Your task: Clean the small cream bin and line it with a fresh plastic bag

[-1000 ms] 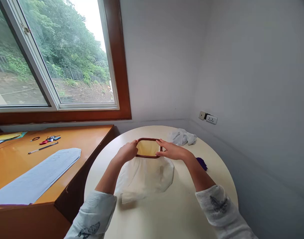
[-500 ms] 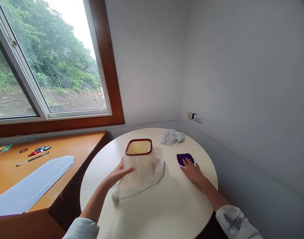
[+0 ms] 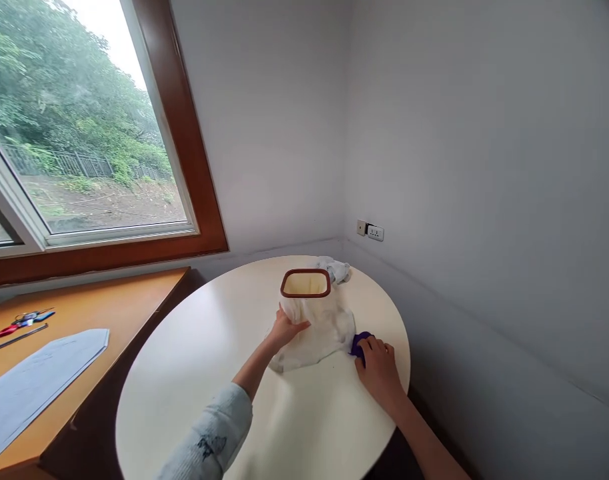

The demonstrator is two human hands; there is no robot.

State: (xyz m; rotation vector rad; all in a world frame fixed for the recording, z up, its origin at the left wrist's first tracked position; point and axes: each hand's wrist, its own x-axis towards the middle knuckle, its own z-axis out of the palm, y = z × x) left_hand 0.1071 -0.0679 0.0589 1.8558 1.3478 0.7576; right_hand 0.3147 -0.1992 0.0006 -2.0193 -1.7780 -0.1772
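Observation:
A small bin (image 3: 318,312) with a brown rounded-square rim stands upright on the round table, a thin whitish plastic bag (image 3: 309,350) draped around its outside and spreading at the base. My left hand (image 3: 284,331) grips the bin's near left side through the bag, thumb across the front. To the right of the bag, a purple cloth (image 3: 362,339) lies bunched on the tabletop. My right hand (image 3: 382,370) is closed over it with curled fingers that partly hide it. The cloth is at the bag's edge; whether they touch I cannot tell.
A crumpled whitish plastic bag (image 3: 337,270) lies behind the bin on the round cream table (image 3: 184,373). Left of it, a wooden desk (image 3: 149,293) carries paper sheets (image 3: 44,373), a pen (image 3: 17,338) and keys (image 3: 27,320). Walls and a socket (image 3: 375,233) lie beyond.
The bin has shifted right and farther across the table with my left hand. My right hand has gone from lying spread on the flat cloth to gripping it bunched. The view has turned right.

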